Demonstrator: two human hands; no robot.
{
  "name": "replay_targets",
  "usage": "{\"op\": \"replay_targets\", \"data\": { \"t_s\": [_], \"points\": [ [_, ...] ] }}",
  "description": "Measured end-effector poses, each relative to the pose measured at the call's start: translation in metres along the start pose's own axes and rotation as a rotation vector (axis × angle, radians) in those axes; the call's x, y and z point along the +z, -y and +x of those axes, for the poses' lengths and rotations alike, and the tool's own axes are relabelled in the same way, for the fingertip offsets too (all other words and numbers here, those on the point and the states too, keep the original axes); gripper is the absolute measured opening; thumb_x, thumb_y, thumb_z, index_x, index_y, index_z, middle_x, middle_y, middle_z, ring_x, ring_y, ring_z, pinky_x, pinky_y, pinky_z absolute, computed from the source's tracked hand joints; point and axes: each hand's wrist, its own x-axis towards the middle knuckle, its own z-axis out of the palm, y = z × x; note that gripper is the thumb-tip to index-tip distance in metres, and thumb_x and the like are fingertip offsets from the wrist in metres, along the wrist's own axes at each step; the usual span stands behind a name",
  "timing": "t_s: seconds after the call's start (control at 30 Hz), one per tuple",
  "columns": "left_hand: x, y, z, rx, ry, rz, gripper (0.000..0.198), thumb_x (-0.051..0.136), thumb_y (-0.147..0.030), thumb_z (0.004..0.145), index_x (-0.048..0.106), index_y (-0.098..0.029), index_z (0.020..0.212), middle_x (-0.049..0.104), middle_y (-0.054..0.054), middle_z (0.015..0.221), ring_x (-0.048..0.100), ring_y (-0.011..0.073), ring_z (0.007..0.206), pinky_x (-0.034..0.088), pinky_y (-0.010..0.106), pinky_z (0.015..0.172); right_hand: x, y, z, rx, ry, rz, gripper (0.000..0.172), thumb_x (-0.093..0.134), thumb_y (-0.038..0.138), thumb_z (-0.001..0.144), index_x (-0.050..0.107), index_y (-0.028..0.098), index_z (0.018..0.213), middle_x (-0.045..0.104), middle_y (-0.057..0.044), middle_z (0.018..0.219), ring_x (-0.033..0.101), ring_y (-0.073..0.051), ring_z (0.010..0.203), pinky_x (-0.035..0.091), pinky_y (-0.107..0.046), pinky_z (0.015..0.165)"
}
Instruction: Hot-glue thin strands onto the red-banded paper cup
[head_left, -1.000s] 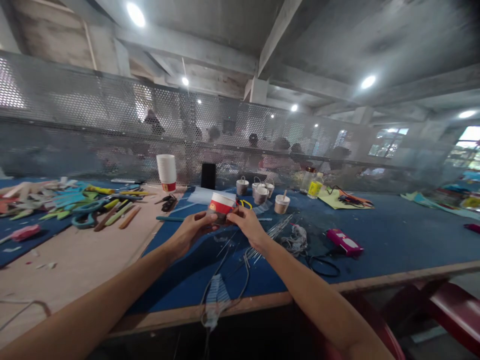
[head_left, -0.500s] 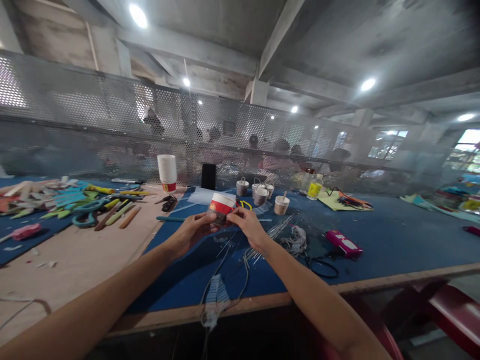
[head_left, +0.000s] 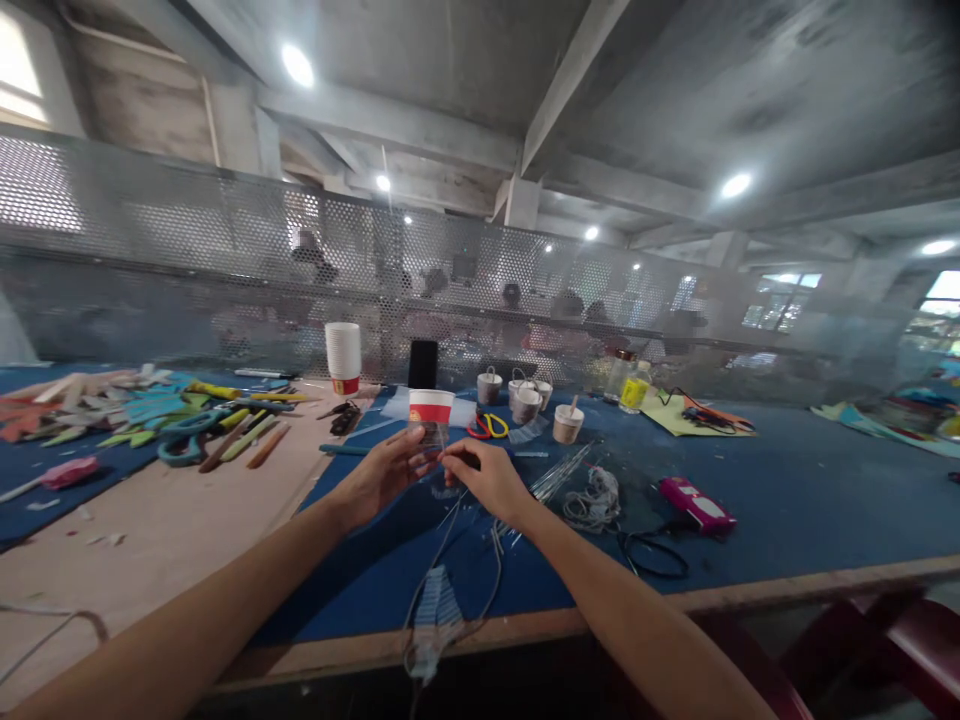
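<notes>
The blue-covered table (head_left: 787, 500) is strewn with craft bits. Over its middle the left hand (head_left: 379, 475) clamps its fingers round the lower half of a paper cup (head_left: 430, 412), held upright: white rim, red band, grey below. The right hand (head_left: 487, 480) is pinched shut just beneath it, on what I cannot tell. Small handled cups (head_left: 525, 398) by the far edge look finished; this one shows no handle. Thin wires (head_left: 559, 470) lie beside.

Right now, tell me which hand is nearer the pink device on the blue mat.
Right. The right hand sits left of the pink device, past the coiled string; the left hand, holding the paper cup, is even farther left.
</notes>
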Motion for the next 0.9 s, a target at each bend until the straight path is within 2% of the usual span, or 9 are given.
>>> {"op": "replay_targets", "data": {
  "t_s": [0.1,0.17,0.37,0.43,0.53,0.6,0.67,0.77,0.9],
  "points": [
    [0.003,-0.003,-0.003,-0.025,-0.01,-0.023,0.02,0.076,-0.026,0.093,0.077,-0.014,0.11,0.083,0.014,0.106,0.08,0.0238,0.094,0.063,0.033,0.088,0.003,0.0,-0.004,-0.146,0.043,-0.348,0.011,0.069,0.03,0.1,0.076,0.021,0.099,0.08,-0.004,0.095,0.074,-0.02,0.09,0.05,-0.032,0.09],
    [0.004,-0.005,-0.004,-0.055,-0.006,-0.055,0.021,0.073,-0.026,0.096,0.076,-0.014,0.112,0.083,0.014,0.108,0.08,0.0237,0.094,0.064,0.031,0.084,0.005,-0.001,-0.006,-0.181,0.058,-0.487,0.009,0.071,0.028,0.1,0.077,0.021,0.102,0.081,-0.006,0.101,0.074,-0.021,0.097,0.047,-0.033,0.095],
    [-0.001,-0.008,-0.002,-0.081,0.03,-0.124,0.027,0.069,-0.022,0.1,0.073,-0.011,0.124,0.082,0.016,0.113,0.079,0.0173,0.081,0.065,0.022,0.071,-0.005,0.001,-0.003,-0.208,0.075,-0.557,0.026,0.062,0.042,0.106,0.077,0.021,0.109,0.078,-0.007,0.107,0.071,-0.02,0.099,0.049,-0.029,0.088],
    [-0.002,-0.011,-0.003,-0.093,0.019,-0.126,0.026,0.068,-0.022,0.1,0.072,-0.013,0.125,0.082,0.015,0.114,0.077,0.0142,0.071,0.064,0.02,0.064,-0.018,0.004,0.001,-0.146,-0.01,-0.59,0.027,0.06,0.042,0.107,0.076,0.021,0.11,0.076,-0.008,0.11,0.07,-0.019,0.102,0.049,-0.029,0.089],
    [0.0,-0.015,-0.005,-0.125,-0.023,-0.126,0.021,0.067,-0.024,0.102,0.071,-0.014,0.12,0.082,0.016,0.116,0.069,0.009,0.055,0.058,0.017,0.051,-0.046,0.006,0.006,0.111,-0.16,-0.742,0.02,0.063,0.037,0.104,0.074,0.021,0.108,0.077,-0.008,0.108,0.071,-0.021,0.097,0.048,-0.03,0.085],
    [0.001,-0.017,-0.006,-0.142,-0.05,-0.128,0.017,0.068,-0.026,0.101,0.071,-0.015,0.114,0.082,0.016,0.114,0.064,0.0079,0.05,0.054,0.016,0.045,-0.064,0.002,0.005,0.312,-0.098,-0.867,0.023,0.064,0.042,0.102,0.074,0.021,0.1,0.078,-0.009,0.102,0.073,-0.025,0.096,0.048,-0.032,0.081],
    [0.002,-0.017,-0.006,-0.142,-0.06,-0.13,0.014,0.071,-0.027,0.099,0.071,-0.015,0.107,0.082,0.015,0.106,0.061,0.0081,0.048,0.053,0.017,0.044,-0.077,-0.005,0.002,0.434,0.016,-0.964,0.03,0.065,0.048,0.099,0.074,0.021,0.091,0.078,-0.011,0.098,0.074,-0.03,0.097,0.047,-0.033,0.079],
    [0.003,-0.017,-0.007,-0.139,-0.062,-0.134,0.014,0.072,-0.029,0.098,0.071,-0.015,0.099,0.081,0.013,0.093,0.06,0.0087,0.047,0.051,0.018,0.043,-0.084,-0.019,-0.004,0.518,0.125,-1.008,0.042,0.065,0.06,0.096,0.074,0.02,0.089,0.08,-0.013,0.099,0.075,-0.033,0.098,0.046,-0.033,0.074],
    [0.004,-0.015,-0.007,-0.159,-0.056,-0.125,0.017,0.069,-0.032,0.1,0.07,-0.015,0.097,0.079,0.011,0.084,0.058,0.0094,0.046,0.048,0.018,0.041,-0.078,-0.032,-0.007,0.549,0.125,-0.947,0.048,0.068,0.069,0.088,0.074,0.021,0.088,0.08,-0.012,0.099,0.074,-0.032,0.094,0.043,-0.032,0.067]
  ]
}}
